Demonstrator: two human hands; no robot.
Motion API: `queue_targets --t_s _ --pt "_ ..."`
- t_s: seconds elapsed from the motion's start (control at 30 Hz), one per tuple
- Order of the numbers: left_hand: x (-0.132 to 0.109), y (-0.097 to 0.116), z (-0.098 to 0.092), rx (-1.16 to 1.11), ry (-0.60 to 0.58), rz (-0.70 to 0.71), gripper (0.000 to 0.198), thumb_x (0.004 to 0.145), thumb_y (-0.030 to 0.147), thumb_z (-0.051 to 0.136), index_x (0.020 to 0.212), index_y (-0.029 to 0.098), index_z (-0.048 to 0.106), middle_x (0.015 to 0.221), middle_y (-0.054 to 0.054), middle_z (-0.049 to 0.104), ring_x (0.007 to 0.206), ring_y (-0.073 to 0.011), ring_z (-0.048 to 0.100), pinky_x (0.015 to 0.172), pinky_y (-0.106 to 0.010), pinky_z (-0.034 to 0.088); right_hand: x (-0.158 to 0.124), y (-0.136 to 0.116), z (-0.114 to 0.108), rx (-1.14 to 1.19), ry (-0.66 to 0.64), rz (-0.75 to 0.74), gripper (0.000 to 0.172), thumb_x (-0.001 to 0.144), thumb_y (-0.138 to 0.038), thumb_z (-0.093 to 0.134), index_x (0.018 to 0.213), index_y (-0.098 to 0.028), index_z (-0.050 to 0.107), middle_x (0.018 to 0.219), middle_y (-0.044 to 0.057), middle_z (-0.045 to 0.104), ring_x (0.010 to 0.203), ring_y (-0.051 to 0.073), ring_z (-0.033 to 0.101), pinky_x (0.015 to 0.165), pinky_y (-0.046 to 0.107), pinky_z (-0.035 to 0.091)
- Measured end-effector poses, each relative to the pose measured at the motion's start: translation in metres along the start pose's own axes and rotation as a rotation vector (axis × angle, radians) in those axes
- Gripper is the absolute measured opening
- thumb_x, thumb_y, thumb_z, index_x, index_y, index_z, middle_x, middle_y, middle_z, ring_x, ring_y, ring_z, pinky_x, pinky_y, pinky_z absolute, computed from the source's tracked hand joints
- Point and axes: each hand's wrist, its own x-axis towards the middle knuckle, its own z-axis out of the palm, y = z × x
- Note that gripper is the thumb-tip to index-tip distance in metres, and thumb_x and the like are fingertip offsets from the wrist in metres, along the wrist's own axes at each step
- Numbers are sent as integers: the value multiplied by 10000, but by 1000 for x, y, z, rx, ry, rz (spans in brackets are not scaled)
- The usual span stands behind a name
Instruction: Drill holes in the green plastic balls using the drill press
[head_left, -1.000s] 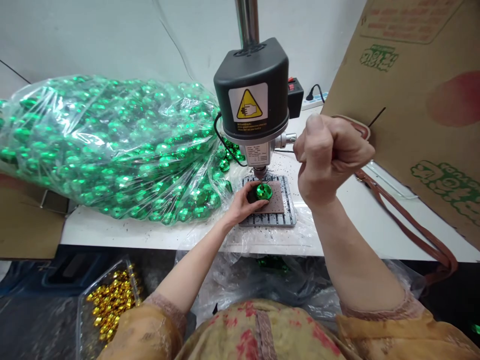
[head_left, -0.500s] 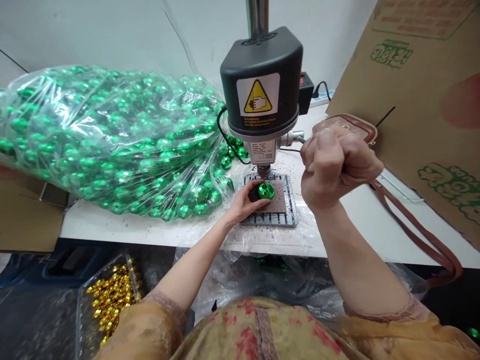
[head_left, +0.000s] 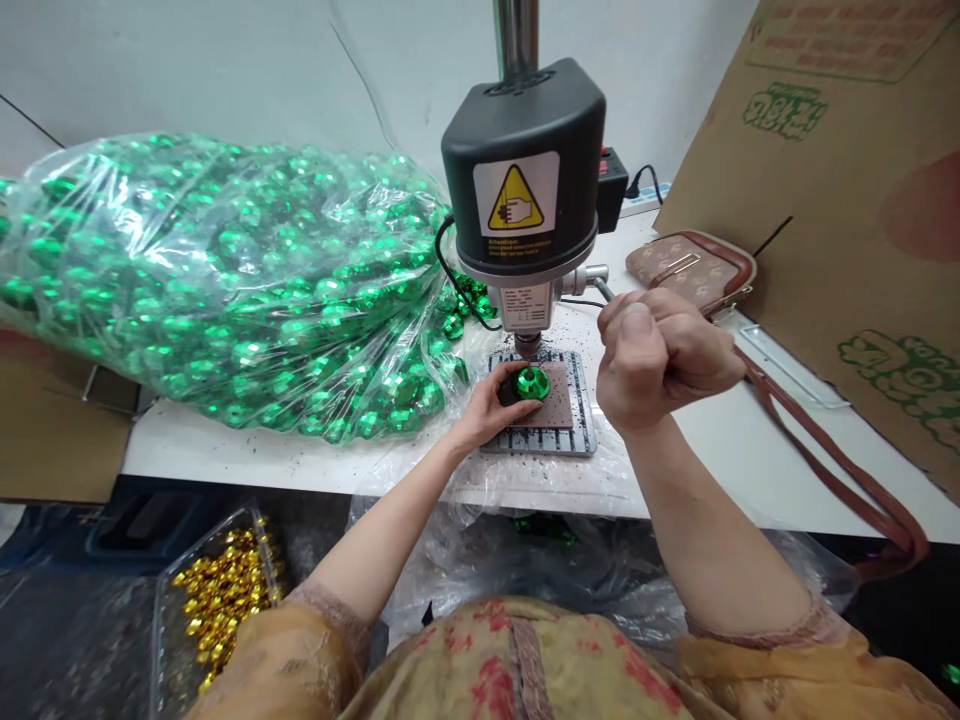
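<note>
Under the black-topped drill press [head_left: 525, 170], my left hand [head_left: 486, 408] grips a shiny green faceted ball [head_left: 534, 383] between thumb and fingers. The ball rests on a brown board [head_left: 559, 405] over the slotted metal base [head_left: 585, 440], directly beneath the chuck [head_left: 528, 345]. The drill tip meets or nearly meets the ball's top; which one I cannot tell. My right hand [head_left: 660, 355] is closed in a fist around the drill press lever [head_left: 602, 288], whose grip end is hidden inside it. Dark shavings lie scattered over the base.
A large clear plastic bag of green balls [head_left: 247, 290] fills the table's left. A brown patterned purse [head_left: 694, 268] and a cardboard box [head_left: 847, 200] stand at right. Below the table edge, a clear bin [head_left: 161, 620] holds gold balls [head_left: 229, 590].
My right fist has moved slightly left and down with the lever, uncovering more of the purse. My left hand and the green ball have stayed in place.
</note>
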Motion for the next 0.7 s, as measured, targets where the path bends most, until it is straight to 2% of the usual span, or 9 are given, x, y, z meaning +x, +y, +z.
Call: queue_targets --t_s 0.17,0.37,0.5,0.6,0.67,0.7 --pt "0 1 1 -12 8 -2 662 787 571 874 1289 202 651 1198 -103 758 1119 -282 716 1026 -426 567 -1 -2 -3 -4 -41 -7 481 948 -149 571 638 -198 206 564 -60 297 463 44 297 421 252 318" --pt "0 3 0 -18 -3 -7 654 796 573 863 1294 207 650 1211 -102 749 1174 -297 698 1063 -448 551 -4 -4 -10 4 -103 8 451 925 -96 558 638 -203 228 588 -54 328 487 55 351 452 260 372" --pt "0 3 1 -55 13 -9 663 782 580 873 1284 206 652 1200 -104 755 1155 -296 706 1056 -450 555 -10 -4 -13 42 -127 -7 461 904 -56 559 629 -201 219 590 -58 296 493 49 333 467 258 386" --pt "0 5 2 -78 24 -19 665 771 569 886 1271 198 653 1192 -107 758 1129 -288 714 1049 -443 560 -2 -12 -9 5 -108 67 491 934 -84 565 612 -194 210 567 -60 273 482 44 309 471 264 340" --pt "-1 6 3 -81 31 -37 662 768 552 893 1271 197 652 1191 -105 759 1121 -280 718 1048 -434 562 13 -18 -2 -35 -86 159 508 959 -113 569 587 -194 233 547 -60 275 470 46 318 479 278 287" --pt "-1 7 4 -81 34 -47 660 766 541 897 1273 196 651 1192 -103 759 1119 -276 719 1044 -429 565 22 -20 3 -71 -76 255 517 969 -138 578 563 -193 261 532 -60 276 466 51 319 491 288 262"
